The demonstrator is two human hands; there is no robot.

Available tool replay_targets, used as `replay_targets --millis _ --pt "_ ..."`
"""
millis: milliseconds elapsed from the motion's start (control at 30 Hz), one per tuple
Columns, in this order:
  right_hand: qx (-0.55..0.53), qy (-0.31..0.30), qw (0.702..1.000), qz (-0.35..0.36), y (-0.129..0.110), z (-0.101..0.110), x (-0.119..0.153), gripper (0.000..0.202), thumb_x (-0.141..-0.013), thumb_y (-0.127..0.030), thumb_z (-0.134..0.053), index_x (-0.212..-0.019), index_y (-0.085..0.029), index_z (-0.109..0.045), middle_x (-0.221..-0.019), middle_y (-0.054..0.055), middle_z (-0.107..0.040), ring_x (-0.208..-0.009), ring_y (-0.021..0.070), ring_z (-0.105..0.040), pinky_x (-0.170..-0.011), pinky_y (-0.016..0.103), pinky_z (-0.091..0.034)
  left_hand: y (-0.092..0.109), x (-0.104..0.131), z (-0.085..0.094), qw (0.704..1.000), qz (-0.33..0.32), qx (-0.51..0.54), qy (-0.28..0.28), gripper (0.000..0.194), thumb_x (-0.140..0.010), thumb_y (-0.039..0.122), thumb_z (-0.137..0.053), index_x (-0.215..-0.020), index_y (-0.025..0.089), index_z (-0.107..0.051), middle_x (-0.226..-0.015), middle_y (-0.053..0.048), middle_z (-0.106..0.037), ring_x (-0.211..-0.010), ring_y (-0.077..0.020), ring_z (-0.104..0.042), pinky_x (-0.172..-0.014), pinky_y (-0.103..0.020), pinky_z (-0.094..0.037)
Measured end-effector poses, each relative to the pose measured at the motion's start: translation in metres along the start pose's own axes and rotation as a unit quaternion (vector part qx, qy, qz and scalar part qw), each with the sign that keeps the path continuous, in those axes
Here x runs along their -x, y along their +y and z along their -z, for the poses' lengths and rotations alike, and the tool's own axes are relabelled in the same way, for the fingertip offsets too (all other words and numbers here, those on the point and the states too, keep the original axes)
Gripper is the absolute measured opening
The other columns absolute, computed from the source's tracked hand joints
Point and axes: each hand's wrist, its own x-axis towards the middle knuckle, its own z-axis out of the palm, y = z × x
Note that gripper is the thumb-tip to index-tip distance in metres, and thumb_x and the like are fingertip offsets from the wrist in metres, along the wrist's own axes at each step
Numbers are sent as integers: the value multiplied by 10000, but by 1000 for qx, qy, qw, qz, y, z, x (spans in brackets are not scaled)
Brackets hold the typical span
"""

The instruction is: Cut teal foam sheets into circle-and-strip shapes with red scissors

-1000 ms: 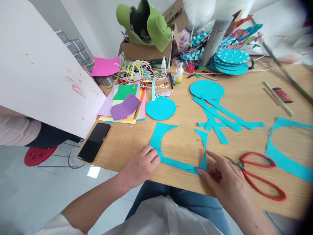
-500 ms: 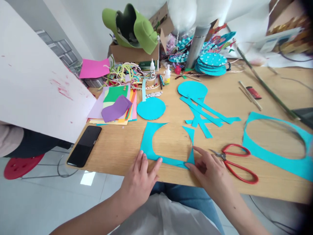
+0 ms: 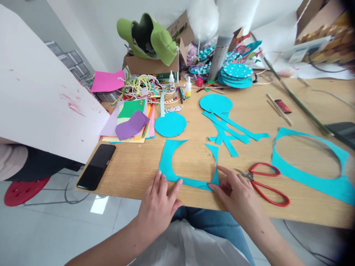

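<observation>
In front of me on the table lies a blue paper offcut (image 3: 166, 163) with a rounded cut-out, its far side open. My left hand (image 3: 156, 201) rests flat on its near left edge with the fingers stretched out. At the near right corner of the offcut, my right hand (image 3: 237, 192) touches it with thumb and index finger apart; its other fingers are curled and partly hidden. Red-handled scissors (image 3: 252, 176) lie just right of that hand, blades slightly apart. Beyond the offcut are a blue oval (image 3: 171, 124), another blue oval (image 3: 216, 103) and several crossed blue strips (image 3: 230, 128).
A black phone (image 3: 96, 167) lies at the left edge by stacked coloured paper (image 3: 131, 123). A larger blue offcut (image 3: 305, 179) is at right, near a long stick (image 3: 294, 92). Behind stand glue bottles (image 3: 188, 88), a grey flask (image 3: 220, 55) and a cardboard box (image 3: 146, 65).
The view has shifted slightly, so things at the back sit a little lower and those at right a little further left. Both hands keep their places on the paper.
</observation>
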Motion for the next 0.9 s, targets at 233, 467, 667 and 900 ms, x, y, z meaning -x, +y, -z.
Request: replay_targets --millis 233,467,667,900 --pt "9 -4 1000 2 -1 0 0 394 -874 -392 -551 -1199 -174 -511 -663 6 -573 -724 228 -547 -725 371 -430 7 -6 -1 998 -39 36 30 485 -917 405 -447 -1292 113 -536 -1292 -112 -578 -1275 -319 -444 -1059 -448 -382" --pt "19 -1 1000 11 2 -2 1 419 -875 -411 -547 -1217 -173 -500 -672 13 -573 -713 228 -542 -716 368 -416 17 -3 -8 999 -47 8 27 607 -908 474 -438 -1373 85 -432 -1263 -191 -581 -1229 -319 -501 -1003 -428 -432" --pt "13 -2 1000 8 2 -2 1 417 -859 -375 -578 -1219 -180 -498 -658 3 -573 -704 226 -537 -716 364 -415 20 -1 -3 999 -46 -7 8 686 -879 512 -472 -1452 170 -313 -1272 -209 -556 -1249 -345 -477 -985 -451 -440" --pt "6 3 1000 8 1 -2 1 405 -852 -355 -593 -1203 -170 -507 -646 -6 -568 -708 223 -536 -723 366 -417 21 -4 -4 999 -42 -11 9 641 -879 506 -473 -1425 185 -372 -1231 -186 -581 -1212 -339 -506 -984 -451 -441"
